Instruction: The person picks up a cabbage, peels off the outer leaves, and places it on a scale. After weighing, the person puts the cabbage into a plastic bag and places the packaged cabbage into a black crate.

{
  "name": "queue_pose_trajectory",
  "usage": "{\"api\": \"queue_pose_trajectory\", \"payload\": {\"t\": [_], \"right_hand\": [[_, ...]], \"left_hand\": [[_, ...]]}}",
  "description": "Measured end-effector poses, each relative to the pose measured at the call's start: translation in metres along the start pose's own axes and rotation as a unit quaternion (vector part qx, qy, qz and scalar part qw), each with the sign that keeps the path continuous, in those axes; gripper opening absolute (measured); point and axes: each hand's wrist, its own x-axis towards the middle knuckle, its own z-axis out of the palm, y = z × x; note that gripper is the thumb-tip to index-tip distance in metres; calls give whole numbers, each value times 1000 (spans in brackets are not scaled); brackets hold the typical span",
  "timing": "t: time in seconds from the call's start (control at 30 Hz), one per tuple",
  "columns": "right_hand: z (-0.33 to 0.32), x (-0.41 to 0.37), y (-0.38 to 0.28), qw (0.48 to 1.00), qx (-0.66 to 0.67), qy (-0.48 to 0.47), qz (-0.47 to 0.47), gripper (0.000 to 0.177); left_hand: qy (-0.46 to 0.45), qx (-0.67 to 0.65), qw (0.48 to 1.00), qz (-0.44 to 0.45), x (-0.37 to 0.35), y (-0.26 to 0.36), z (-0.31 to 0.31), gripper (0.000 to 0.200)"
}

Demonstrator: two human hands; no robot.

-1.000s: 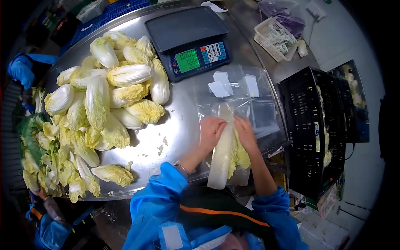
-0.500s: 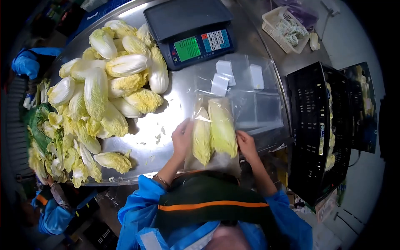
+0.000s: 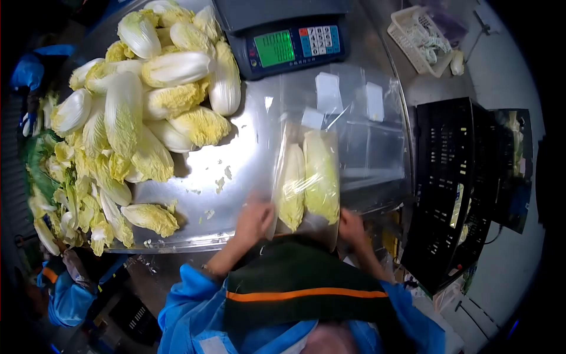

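Two napa cabbages (image 3: 322, 177) lie side by side inside a clear plastic bag (image 3: 282, 144) at the table's front edge, leafy ends toward me. My left hand (image 3: 255, 218), a little blurred, is closed on the bag's left edge near its lower corner. On the opposite side, my right hand (image 3: 352, 228) pinches the right edge low down. Beyond the bag's far end, white cards (image 3: 328, 93) lie among sheets of clear plastic.
A heap of napa cabbages (image 3: 122, 112) covers the table's left side. The digital scale (image 3: 289, 50) stands at the back. To the right are a black crate (image 3: 439, 189) and a white basket (image 3: 407, 29). Another person's blue sleeve (image 3: 71, 301) shows at lower left.
Both hands have slid toward my body along the bag's edges, and their fingers are now closed on it. The plastic looks tighter over the cabbages. My view has shifted slightly.
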Motion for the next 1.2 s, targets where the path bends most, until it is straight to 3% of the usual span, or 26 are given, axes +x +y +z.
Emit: {"api": "queue_pose_trajectory", "payload": {"t": [0.07,0.17,0.2,0.27,0.3,0.33,0.37,0.43,0.5,0.57,0.63,0.67,0.73,0.8,0.83,0.87,0.9,0.93,1.0,1.07,1.13,1.17,1.2], "right_hand": [[10,-24,-3,998,59,28,-10,22],[-4,-21,-20,987,142,68,-17,22],[-16,-13,-31,982,163,90,-31,23],[-51,12,-75,926,340,160,-22,16],[-74,25,-99,906,392,157,-25,14],[-97,25,-126,883,443,154,-31,13],[-118,11,-150,873,455,160,-69,12],[-142,-17,-187,863,446,198,-127,14],[-150,-9,-198,854,455,221,-120,15],[-158,-9,-195,860,466,173,-116,15],[-174,-9,-199,862,466,138,-141,14],[-172,-23,-197,863,468,124,-146,15],[-168,-37,-183,852,498,85,-138,15],[-153,-24,-161,907,409,76,-67,15],[-149,-20,-155,932,356,64,-33,14],[-150,-22,-155,989,107,78,-67,9],[-155,-25,-170,970,-25,146,-191,6],[-159,-35,-192,917,-150,211,-304,5],[-158,-49,-199,806,-330,209,-444,10],[-160,-49,-198,709,-441,104,-540,17],[-174,-50,-199,785,-401,14,-473,24],[-195,-64,-209,816,-371,82,-435,20],[-213,-77,-215,827,-335,158,-422,21]], "left_hand": [[-30,-40,999,17,-23,1,-8,19],[16,-134,990,-31,-8,16,-20,18],[45,-109,993,25,15,26,-34,16],[121,-88,987,61,62,65,-66,15],[127,-77,989,26,84,75,-79,14],[147,-191,971,-2,104,84,-91,12],[184,-261,947,30,107,111,-114,10],[166,-240,953,86,95,143,-155,10],[106,-337,935,38,106,136,-169,11],[95,-468,875,-72,118,134,-177,13],[90,-418,904,6,103,130,-180,12],[44,-452,891,-15,89,122,-185,39],[63,-301,937,164,65,102,-168,70],[18,-134,957,258,65,80,-135,102],[-28,-50,965,258,67,75,-112,118],[-42,-94,969,225,65,70,-102,117],[-55,-136,969,197,65,68,-96,117],[-74,-177,967,166,66,63,-91,116],[-129,-385,911,76,65,62,-77,115],[-60,-157,964,204,65,66,-93,113],[-38,-150,954,256,75,71,-96,115],[-24,-141,950,278,81,74,-95,116],[-89,-258,942,196,89,77,-94,104]]}}
